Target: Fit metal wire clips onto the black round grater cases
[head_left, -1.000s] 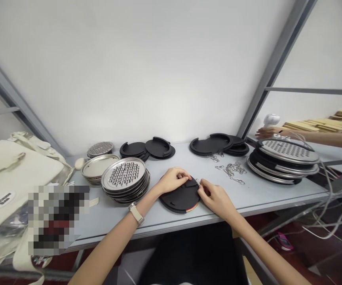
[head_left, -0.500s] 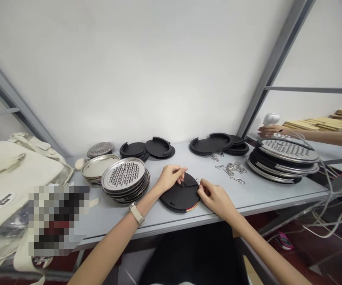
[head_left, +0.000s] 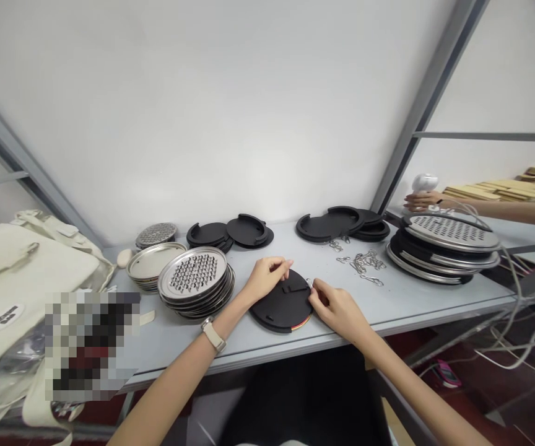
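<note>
A black round plastic base point(head_left: 279, 308) lies face down near the table's front edge, with a strip of red and yellow showing at its lower right rim. My left hand point(head_left: 270, 275) rests over its far left edge, fingers curled and pressed together; whatever they hold, if anything, is hidden. At the base's right rim, my right hand point(head_left: 337, 310) pinches a small metal clip point(head_left: 309, 284) between thumb and fingers. More such wire clips point(head_left: 367, 262) are scattered on the table beyond that hand. A black tab point(head_left: 294, 287) sits on the base between both hands.
Stacked round metal graters point(head_left: 194, 275) and plain discs point(head_left: 156, 261) stand left. Black rings point(head_left: 330, 224) and more black bases point(head_left: 209, 235) lie along the wall. Assembled graters point(head_left: 453, 234) are piled right, near another person's hand point(head_left: 423, 201) and white cables. A cream bag point(head_left: 35, 266) is far left.
My left fingertips have drawn slightly back from the black tab, showing more of it. My right hand stays at the rim with the clip.
</note>
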Motion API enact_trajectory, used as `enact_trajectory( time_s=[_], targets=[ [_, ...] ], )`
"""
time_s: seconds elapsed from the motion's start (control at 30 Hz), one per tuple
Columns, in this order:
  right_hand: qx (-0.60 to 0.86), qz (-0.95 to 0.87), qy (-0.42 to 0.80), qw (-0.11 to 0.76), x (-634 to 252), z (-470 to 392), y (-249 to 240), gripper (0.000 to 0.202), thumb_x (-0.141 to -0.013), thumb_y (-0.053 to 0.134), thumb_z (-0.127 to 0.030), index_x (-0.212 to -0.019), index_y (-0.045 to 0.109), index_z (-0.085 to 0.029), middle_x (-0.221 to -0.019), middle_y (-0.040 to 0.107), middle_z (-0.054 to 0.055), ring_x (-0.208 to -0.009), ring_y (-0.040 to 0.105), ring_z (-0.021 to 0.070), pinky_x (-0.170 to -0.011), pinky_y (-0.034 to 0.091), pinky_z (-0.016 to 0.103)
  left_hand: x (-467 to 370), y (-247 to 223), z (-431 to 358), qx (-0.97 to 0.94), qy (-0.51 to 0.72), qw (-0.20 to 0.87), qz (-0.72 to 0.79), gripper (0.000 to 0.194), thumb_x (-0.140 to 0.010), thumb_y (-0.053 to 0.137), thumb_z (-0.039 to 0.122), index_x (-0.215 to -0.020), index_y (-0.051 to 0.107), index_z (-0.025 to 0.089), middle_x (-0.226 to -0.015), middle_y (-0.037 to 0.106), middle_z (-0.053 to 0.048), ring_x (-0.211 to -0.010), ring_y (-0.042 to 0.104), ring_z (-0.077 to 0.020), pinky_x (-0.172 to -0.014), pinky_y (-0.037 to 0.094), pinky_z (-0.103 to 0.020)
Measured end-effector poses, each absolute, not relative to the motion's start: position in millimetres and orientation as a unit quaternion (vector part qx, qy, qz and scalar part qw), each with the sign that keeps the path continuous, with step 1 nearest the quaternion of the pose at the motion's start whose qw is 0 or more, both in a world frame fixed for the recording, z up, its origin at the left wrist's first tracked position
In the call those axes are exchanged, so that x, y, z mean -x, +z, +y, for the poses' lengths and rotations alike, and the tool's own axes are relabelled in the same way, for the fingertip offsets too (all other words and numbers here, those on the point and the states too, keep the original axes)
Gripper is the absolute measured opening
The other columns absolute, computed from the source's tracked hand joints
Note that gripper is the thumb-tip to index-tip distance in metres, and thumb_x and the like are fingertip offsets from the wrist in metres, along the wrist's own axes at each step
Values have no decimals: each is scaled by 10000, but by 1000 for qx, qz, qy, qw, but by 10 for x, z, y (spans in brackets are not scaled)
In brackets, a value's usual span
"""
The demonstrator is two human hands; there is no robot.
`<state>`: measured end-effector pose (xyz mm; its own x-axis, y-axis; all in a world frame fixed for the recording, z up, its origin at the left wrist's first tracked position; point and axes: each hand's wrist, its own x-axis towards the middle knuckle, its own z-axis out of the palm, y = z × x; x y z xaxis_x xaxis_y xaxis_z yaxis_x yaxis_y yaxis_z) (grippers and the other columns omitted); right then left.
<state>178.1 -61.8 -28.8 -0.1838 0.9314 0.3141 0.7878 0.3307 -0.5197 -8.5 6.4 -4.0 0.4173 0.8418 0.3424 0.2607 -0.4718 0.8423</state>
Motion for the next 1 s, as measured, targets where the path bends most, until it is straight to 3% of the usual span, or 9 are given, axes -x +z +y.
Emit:
enact_trajectory(
  time_s=[0.07, 0.2, 0.53, 1.0],
  targets=[
    [563, -761, 119, 300, -1780, -618, -285, 223, -901, 370, -309, -692, 363, -232, -529, 451, -56, -442, 428, 115, -506, 295, 222, 88, -35, 58, -762, 402, 359, 360, 356, -907, 478, 391, -670, 595, 153, -627, 563, 5, -629, 536, -120, -640, 408, -241],
    [561, -763, 117, 299, -1780, -614, -288, 212, -905, 363, -309, -709, 393, -232, -534, 468, -51, -440, 440, 118, -501, 297, 225, 100, -9, 50, -754, 426, 337, 369, 144, -814, 622, 306, -868, 622, 173, -819, 638, -8, -758, 580, -134, -680, 415, -235],
    [566, -765, 108, 289, -1780, -608, -299, 242, -928, 349, -335, -717, 409, -233, -534, 479, -50, -444, 459, 120, -503, 296, 223, 90, 20, 65, -718, 487, 291, 404, 106, -733, 705, 264, -684, 681, 174, -738, 695, -19, -754, 623, -171, -769, 451, -301],
    [563, -766, 103, 291, -1785, -608, -306, 237, -928, 346, -321, -728, 433, -230, -541, 508, -40, -438, 455, 117, -500, 301, 225, 69, 51, 7, -754, 469, 271, 372, 97, -817, 630, 238, -776, 706, 195, -860, 714, -26, -866, 640, -181, -849, 439, -297]
  ],
)
